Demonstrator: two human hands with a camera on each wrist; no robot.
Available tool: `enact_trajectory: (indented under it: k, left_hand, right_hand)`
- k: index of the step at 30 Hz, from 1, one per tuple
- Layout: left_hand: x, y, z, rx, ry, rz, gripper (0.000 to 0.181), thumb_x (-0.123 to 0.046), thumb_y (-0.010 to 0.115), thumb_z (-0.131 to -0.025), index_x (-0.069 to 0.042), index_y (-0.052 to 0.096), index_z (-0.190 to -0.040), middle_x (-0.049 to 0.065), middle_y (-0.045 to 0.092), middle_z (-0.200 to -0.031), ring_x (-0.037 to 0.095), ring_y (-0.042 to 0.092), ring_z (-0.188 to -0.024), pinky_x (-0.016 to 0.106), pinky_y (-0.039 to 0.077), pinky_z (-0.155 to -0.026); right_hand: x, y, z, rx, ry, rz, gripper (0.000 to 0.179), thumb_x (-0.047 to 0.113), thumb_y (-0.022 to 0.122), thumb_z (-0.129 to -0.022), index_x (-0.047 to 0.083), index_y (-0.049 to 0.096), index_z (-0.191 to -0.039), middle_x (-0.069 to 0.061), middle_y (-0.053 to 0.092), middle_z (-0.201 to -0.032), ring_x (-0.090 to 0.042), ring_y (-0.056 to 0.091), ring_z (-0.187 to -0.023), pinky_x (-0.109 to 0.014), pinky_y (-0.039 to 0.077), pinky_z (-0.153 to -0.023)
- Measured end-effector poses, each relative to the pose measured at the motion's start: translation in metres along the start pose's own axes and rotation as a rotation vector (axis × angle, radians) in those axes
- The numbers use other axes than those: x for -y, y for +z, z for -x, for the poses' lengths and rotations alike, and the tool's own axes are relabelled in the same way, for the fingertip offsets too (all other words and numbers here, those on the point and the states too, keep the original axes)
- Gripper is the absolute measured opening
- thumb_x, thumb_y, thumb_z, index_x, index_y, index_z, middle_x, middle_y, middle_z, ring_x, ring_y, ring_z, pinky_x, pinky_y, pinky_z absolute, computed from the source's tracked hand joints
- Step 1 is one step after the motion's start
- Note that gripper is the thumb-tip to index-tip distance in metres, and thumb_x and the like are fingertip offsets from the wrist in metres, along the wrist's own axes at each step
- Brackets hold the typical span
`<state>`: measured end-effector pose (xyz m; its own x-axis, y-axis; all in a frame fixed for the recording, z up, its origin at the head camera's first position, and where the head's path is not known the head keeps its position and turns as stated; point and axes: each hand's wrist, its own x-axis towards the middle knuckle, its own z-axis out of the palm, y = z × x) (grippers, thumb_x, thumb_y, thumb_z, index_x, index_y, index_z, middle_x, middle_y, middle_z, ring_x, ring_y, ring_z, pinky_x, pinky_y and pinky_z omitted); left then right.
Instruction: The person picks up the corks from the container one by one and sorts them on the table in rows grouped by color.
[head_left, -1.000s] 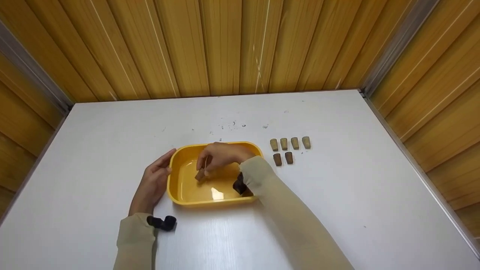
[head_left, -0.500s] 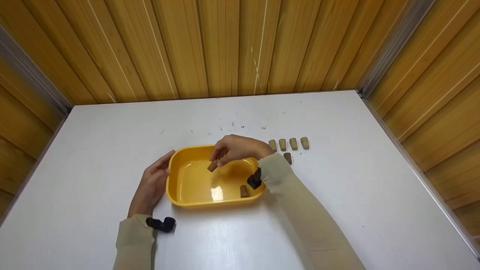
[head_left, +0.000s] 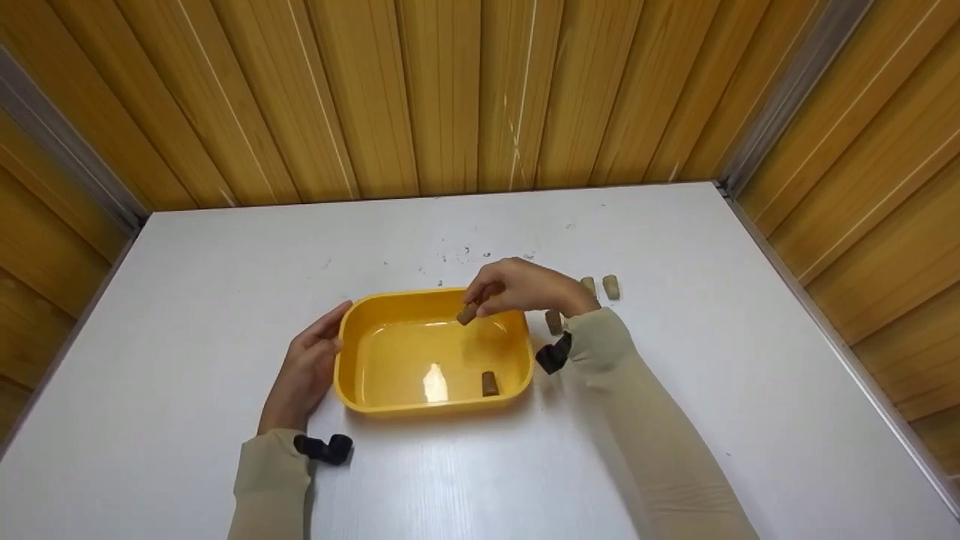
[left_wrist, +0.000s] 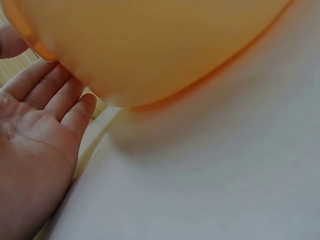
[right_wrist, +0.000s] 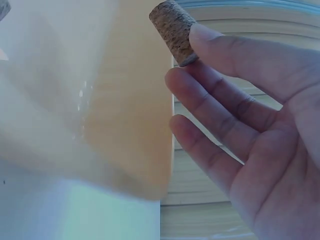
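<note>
In the head view my right hand (head_left: 521,286) pinches a brown cork (head_left: 466,313) between thumb and fingers, above the far right part of a yellow plastic tub (head_left: 435,409). The right wrist view shows the speckled, tapered cork (right_wrist: 174,31) at the fingertips, with the other fingers loosely spread. A second dark cork (head_left: 490,383) lies inside the tub near its front right corner. My left hand (head_left: 306,360) rests against the tub's left side. Its fingers (left_wrist: 62,95) lie fairly straight along the outer wall in the left wrist view.
Right of the tub on the white table (head_left: 187,315) stand a dark cork (head_left: 553,322) and pale corks, including one at the row's right end (head_left: 611,286). My right wrist hides others. Yellow wood-grain panels (head_left: 442,97) close off the back and sides.
My right hand has lifted the cork from low inside the tub and carried it right and away from me. The cork lying in the tub has come into view. My left hand stays put.
</note>
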<state>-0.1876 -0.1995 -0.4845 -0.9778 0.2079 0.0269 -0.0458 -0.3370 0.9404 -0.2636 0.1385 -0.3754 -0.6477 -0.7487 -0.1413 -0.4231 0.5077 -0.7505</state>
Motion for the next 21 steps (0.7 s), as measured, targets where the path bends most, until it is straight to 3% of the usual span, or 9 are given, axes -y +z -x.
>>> enact_trajectory:
  k: [9,14,21]
  left_hand:
    - [0.001,-0.001,0.000,-0.002,0.020,0.017,0.056,0.004,0.040,-0.092,0.000,0.032,-0.148,-0.004,0.051,-0.142,0.010,0.048,-0.132,0.025,0.039,-0.110]
    - [0.001,0.000,0.000,-0.001,0.012,0.011,0.056,0.005,0.038,-0.093,-0.002,0.033,-0.148,-0.001,0.048,-0.144,0.011,0.046,-0.133,0.026,0.038,-0.110]
    - [0.001,0.000,0.000,0.005,0.018,0.006,0.054,0.004,0.038,-0.094,-0.002,0.033,-0.148,0.001,0.046,-0.147,0.012,0.045,-0.134,0.027,0.037,-0.111]
  right_hand:
    - [-0.018,-0.011,0.027,-0.102,-0.001,0.040,0.022,0.013,0.066,-0.089,0.010,0.071,-0.110,-0.006,0.067,-0.112,-0.021,0.062,-0.102,-0.038,0.052,-0.094]
    - [-0.025,-0.013,0.042,-0.162,0.019,-0.032,0.022,0.011,0.063,-0.090,0.008,0.071,-0.111,-0.009,0.066,-0.112,-0.024,0.061,-0.104,-0.042,0.050,-0.097]
    - [-0.046,-0.013,0.059,-0.285,0.029,-0.035,0.024,0.019,0.066,-0.090,0.012,0.071,-0.112,-0.004,0.065,-0.113,-0.020,0.059,-0.103,-0.035,0.050,-0.092]
